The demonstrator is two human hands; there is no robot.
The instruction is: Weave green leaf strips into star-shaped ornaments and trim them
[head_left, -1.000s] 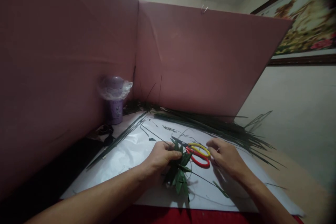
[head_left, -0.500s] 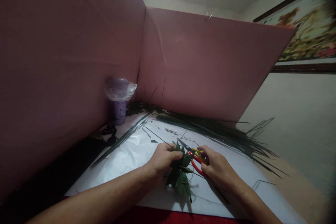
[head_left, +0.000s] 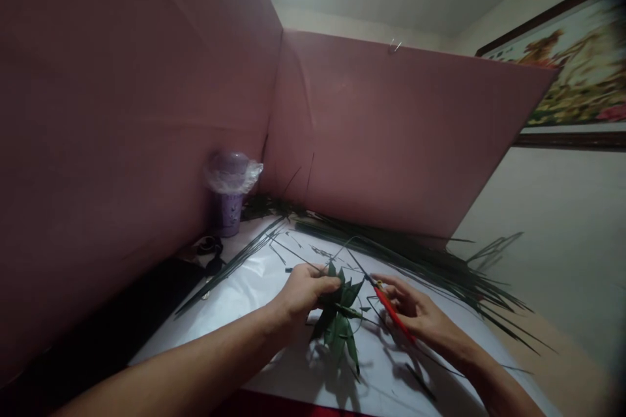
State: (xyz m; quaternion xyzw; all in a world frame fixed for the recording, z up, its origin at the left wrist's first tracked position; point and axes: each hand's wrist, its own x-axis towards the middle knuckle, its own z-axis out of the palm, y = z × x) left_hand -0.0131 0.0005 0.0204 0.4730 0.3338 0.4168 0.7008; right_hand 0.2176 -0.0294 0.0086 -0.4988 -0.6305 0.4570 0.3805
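Between the thumb and fingers of my left hand (head_left: 313,290) is a woven green leaf piece (head_left: 337,322) with pointed leaf tips spreading out above and below. Thin strands curl away from it toward the right. My right hand (head_left: 413,313) grips a pair of scissors (head_left: 388,306) with red and yellow handles, its dark blades pointing up and left. The blades are just right of the leaf piece and look apart from it. Small dark leaf scraps (head_left: 330,254) lie on the white sheet (head_left: 244,300) beyond my hands.
Long green leaf strips (head_left: 391,241) lie along the back and right of the table. More strips (head_left: 235,257) run down the left side. A purple cup (head_left: 229,208) with clear plastic on top stands in the back-left corner. Pink panels (head_left: 381,137) rise behind and left.
My right hand has shifted right and down, drawing the scissors away from the leaf piece and turning them edge-on. My left hand keeps its hold. The view has tilted slightly upward.
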